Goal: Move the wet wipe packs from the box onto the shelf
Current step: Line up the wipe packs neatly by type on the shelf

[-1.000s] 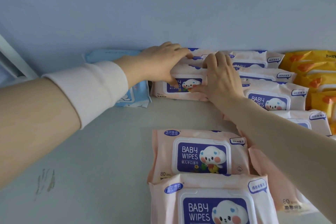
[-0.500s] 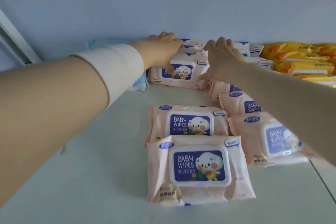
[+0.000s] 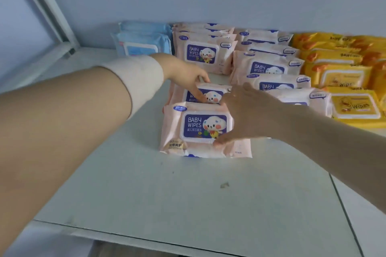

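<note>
- Pinching the second pink wipe pack (image 3: 213, 96) with the left hand (image 3: 186, 75), fingers over its far edge, thumb on the lid.
- Spreading the right hand (image 3: 248, 110) fingers wide, thumb pressing the front pink wipe pack (image 3: 194, 129).
- Reaching in with both forearms over the shelf (image 3: 188, 194), with both packs flat on it.

Head view: above, facing forward-down onto shelf (image 3: 188, 194), close range.

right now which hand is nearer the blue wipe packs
Left. The left hand is just front-right of the blue wipe packs; the right hand is farther right and forward.
</note>
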Motion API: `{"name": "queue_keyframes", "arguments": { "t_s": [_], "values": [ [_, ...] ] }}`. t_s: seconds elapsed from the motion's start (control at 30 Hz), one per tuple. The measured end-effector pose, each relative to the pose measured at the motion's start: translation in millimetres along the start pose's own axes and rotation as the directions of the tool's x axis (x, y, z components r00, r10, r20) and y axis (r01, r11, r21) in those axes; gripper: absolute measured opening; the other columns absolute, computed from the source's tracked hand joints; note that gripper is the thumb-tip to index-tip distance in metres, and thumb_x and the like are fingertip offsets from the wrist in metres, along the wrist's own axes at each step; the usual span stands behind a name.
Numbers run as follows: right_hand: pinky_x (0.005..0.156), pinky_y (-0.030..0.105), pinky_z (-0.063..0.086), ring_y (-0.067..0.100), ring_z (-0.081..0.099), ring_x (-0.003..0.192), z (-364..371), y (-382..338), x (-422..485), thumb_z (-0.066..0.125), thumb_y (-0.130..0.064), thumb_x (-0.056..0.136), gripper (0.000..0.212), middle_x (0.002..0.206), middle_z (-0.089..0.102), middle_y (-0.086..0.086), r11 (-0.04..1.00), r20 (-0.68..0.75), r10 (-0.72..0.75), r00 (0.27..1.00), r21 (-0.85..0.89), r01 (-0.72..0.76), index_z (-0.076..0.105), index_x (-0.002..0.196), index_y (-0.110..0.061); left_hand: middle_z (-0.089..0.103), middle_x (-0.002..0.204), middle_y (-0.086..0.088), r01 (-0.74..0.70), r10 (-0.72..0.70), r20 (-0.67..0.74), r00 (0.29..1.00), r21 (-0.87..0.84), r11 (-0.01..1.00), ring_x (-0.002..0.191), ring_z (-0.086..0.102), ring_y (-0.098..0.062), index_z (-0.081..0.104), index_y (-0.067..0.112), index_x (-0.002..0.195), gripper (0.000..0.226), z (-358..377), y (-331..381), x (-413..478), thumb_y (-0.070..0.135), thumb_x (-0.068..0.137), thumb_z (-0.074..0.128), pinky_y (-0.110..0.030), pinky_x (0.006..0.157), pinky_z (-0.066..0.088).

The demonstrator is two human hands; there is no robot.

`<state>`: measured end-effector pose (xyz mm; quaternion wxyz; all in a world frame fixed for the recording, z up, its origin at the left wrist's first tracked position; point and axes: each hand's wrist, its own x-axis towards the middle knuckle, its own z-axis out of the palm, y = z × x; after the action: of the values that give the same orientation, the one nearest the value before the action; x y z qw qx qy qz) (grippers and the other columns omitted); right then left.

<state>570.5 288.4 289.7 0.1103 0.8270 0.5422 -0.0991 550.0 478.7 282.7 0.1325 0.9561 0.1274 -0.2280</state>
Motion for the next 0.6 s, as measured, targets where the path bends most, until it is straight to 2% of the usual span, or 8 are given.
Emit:
{"name": "queue_keyframes", "arguments": {
  "t_s": [0.1, 0.17, 0.23, 0.33, 0.4, 0.47, 0.53, 0.6],
  "values": [
    [0.086, 0.035, 0.045, 0.024, 0.048, 0.108, 15.7, -2.2, -6.1, 0.066, -0.074, 0.058, 0.096, 0.120, 0.049, 0.009, 0.999, -0.069, 0.048, 0.996, -0.011, -0.049, 0.040, 0.127, -0.012, 0.058, 0.119, 0.002, 0.010, -0.010, -0.046, 0.999, 0.006, 1.000, 0.102, 0.057, -0.020, 0.049, 0.024, 0.122, 0.061, 9.7, -3.3, 3.1, 0.047, 0.070, 0.073, -0.041, 0.093, 0.048],
    [0.082, 0.033, 0.044, 0.023, 0.052, 0.103, 19.4, -2.8, -3.5, 0.071, -0.069, 0.056, 0.093, 0.115, 0.052, 0.007, 0.995, -0.103, 0.090, 0.991, 0.061, -0.084, 0.042, 0.123, -0.012, 0.062, 0.108, 0.002, -0.014, 0.014, -0.061, 0.998, -0.007, 1.000, 0.094, 0.060, -0.020, 0.054, 0.024, 0.111, 0.050, 9.0, -4.6, 4.7, 0.044, 0.070, 0.075, -0.034, 0.080, 0.051],
    [0.082, 0.032, 0.043, 0.023, 0.051, 0.102, 20.8, -3.1, -1.5, 0.075, -0.065, 0.055, 0.092, 0.114, 0.051, 0.007, 0.990, -0.165, 0.107, 0.980, 0.109, -0.090, 0.042, 0.123, -0.012, 0.063, 0.095, 0.005, -0.074, 0.073, -0.060, 0.996, -0.017, 0.997, 0.084, 0.061, -0.015, 0.056, 0.025, 0.096, 0.038, 2.3, -4.5, 4.3, 0.041, 0.069, 0.076, -0.024, 0.066, 0.048],
    [0.086, 0.032, 0.041, 0.023, 0.045, 0.105, 23.1, -4.5, 4.5, 0.077, -0.059, 0.058, 0.088, 0.115, 0.047, 0.007, 0.987, -0.269, 0.126, 0.955, 0.135, -0.092, 0.041, 0.123, -0.012, 0.056, 0.079, 0.014, -0.156, 0.159, -0.084, 0.984, 0.042, 0.987, 0.071, 0.054, -0.004, 0.053, 0.025, 0.088, 0.031, -16.6, -7.4, 5.4, 0.039, 0.071, 0.075, -0.015, 0.054, 0.039],
    [0.085, 0.031, 0.041, 0.023, 0.042, 0.106, 21.1, -2.7, 16.2, 0.079, -0.053, 0.061, 0.082, 0.114, 0.046, 0.007, 0.985, -0.369, 0.147, 0.918, 0.140, -0.101, 0.042, 0.121, -0.011, 0.053, 0.079, 0.012, -0.164, 0.177, -0.137, 0.975, 0.101, 0.981, 0.070, 0.051, -0.007, 0.049, 0.024, 0.085, 0.031, -33.0, -15.5, 11.0, 0.041, 0.074, 0.072, -0.020, 0.054, 0.037],
    [0.083, 0.031, 0.040, 0.025, 0.041, 0.105, 19.4, 2.1, 36.2, 0.082, -0.042, 0.064, 0.073, 0.113, 0.045, 0.009, 0.982, -0.466, 0.179, 0.867, 0.139, -0.128, 0.044, 0.117, -0.009, 0.054, 0.090, 0.004, -0.150, 0.179, -0.223, 0.958, 0.140, 0.979, 0.082, 0.052, -0.018, 0.046, 0.023, 0.089, 0.036, -48.4, -26.3, 21.0, 0.046, 0.075, 0.070, -0.028, 0.064, 0.037],
    [0.085, 0.032, 0.038, 0.027, 0.040, 0.104, 17.1, 11.2, 62.6, 0.081, -0.028, 0.068, 0.062, 0.113, 0.045, 0.011, 0.975, -0.537, 0.223, 0.814, 0.125, -0.184, 0.046, 0.114, -0.007, 0.054, 0.110, -0.006, -0.120, 0.180, -0.317, 0.931, 0.199, 0.973, 0.100, 0.052, -0.027, 0.049, 0.016, 0.110, 0.052, -62.0, -36.2, 34.6, 0.051, 0.075, 0.066, -0.031, 0.075, 0.037],
    [0.090, 0.033, 0.036, 0.030, 0.040, 0.106, 16.6, 22.3, 89.9, 0.082, -0.030, 0.066, 0.065, 0.115, 0.045, 0.014, 0.960, -0.554, 0.281, 0.784, 0.149, -0.239, 0.046, 0.114, -0.005, 0.052, 0.119, -0.010, -0.080, 0.179, -0.372, 0.911, 0.267, 0.960, 0.110, 0.050, -0.030, 0.047, 0.016, 0.126, 0.064, -71.1, -44.2, 48.6, 0.055, 0.077, 0.062, -0.034, 0.080, 0.035]
  ]
}}
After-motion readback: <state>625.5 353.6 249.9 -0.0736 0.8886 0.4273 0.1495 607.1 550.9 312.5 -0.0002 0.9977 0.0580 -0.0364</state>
